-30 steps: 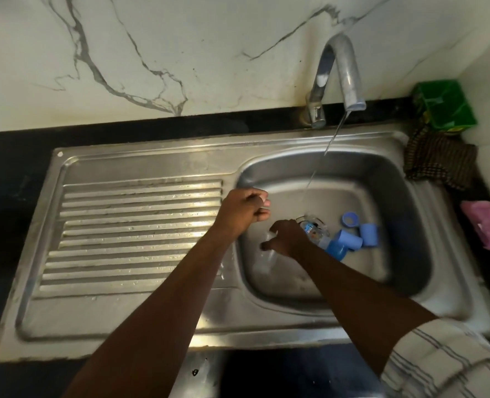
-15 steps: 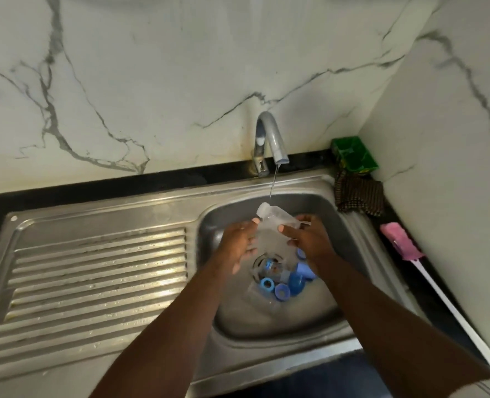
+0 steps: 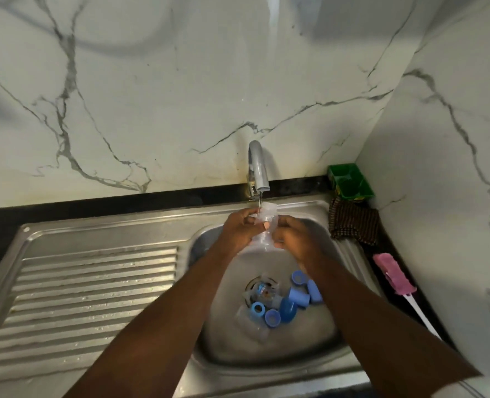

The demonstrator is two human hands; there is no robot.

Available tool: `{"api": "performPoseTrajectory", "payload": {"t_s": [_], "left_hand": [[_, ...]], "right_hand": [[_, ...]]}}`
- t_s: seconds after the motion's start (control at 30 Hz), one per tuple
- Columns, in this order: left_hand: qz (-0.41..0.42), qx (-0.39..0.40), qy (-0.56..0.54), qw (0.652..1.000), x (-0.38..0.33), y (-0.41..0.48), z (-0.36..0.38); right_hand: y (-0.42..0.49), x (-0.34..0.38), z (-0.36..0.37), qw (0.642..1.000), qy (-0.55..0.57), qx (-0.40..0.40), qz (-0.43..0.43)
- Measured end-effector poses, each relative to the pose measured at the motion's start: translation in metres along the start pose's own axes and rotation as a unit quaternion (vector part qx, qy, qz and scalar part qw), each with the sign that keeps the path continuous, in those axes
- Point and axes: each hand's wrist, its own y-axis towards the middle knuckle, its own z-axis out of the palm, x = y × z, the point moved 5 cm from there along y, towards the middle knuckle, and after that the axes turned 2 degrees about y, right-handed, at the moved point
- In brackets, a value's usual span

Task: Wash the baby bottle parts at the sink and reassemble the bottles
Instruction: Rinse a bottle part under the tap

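Now, just below and left of the tap, our left hand curls round the neck of the clear bottle, which stands nearly upright straight beneath the tap, mouth up in the thin stream. Just below and right of the tap, our right hand grips its lower body. Both hands sit equally near; the blue parts lie well below the tap.

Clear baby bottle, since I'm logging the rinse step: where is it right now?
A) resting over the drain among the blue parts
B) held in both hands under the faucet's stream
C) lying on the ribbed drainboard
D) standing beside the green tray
B: the left hand and right hand grip the clear baby bottle, mouth up, just below the faucet spout.
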Motion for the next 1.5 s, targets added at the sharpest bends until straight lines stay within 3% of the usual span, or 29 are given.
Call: {"api": "performPoseTrajectory", "payload": {"t_s": [0.1,0.33,0.5,0.7,0.83,0.93,1.03,1.13,1.23,1.33,1.4,1.5], "left_hand": [[0.015,-0.005,-0.004,1.000,-0.006,0.003,-0.005],[0.012,-0.051,0.038,0.998,-0.011,0.000,-0.021],[-0.057,-0.032,-0.047,0.997,-0.002,-0.010,-0.016],[-0.064,-0.011,-0.124,0.990,0.005,-0.016,-0.014],[-0.044,-0.065,-0.134,0.988,0.013,-0.018,-0.013],[-0.013,-0.112,-0.029,0.993,0.016,-0.015,-0.009],[0.013,-0.102,0.024,0.994,0.016,-0.013,-0.003],[-0.029,-0.070,-0.028,0.997,0.015,-0.023,-0.009],[-0.129,0.002,-0.140,0.982,0.017,-0.032,-0.009],[-0.132,0.016,-0.199,0.971,0.021,-0.028,-0.008],[-0.120,-0.015,-0.155,0.981,0.024,-0.023,-0.011],[-0.097,-0.053,0.015,0.994,0.029,-0.015,-0.016]], "right_hand": [[0.003,0.012,0.008,0.997,0.070,0.012,0.007],[0.023,0.017,0.026,0.998,0.063,0.024,-0.001],[0.019,0.014,0.037,0.980,0.178,0.080,0.024],[0.017,-0.002,0.035,0.965,0.257,0.052,0.018],[0.015,-0.010,0.031,0.976,0.214,0.028,0.037],[0.016,-0.013,0.033,0.994,0.099,0.012,0.054],[0.018,-0.014,0.029,0.997,0.035,-0.002,0.065],[0.017,-0.014,0.022,0.996,0.063,-0.001,0.058],[0.015,-0.012,0.022,0.987,0.152,0.027,0.036],[0.012,-0.007,0.024,0.989,0.144,0.025,0.014],[0.014,-0.008,0.022,0.995,0.093,0.020,0.011],[0.017,-0.012,0.017,0.999,0.010,0.010,0.036]]}}
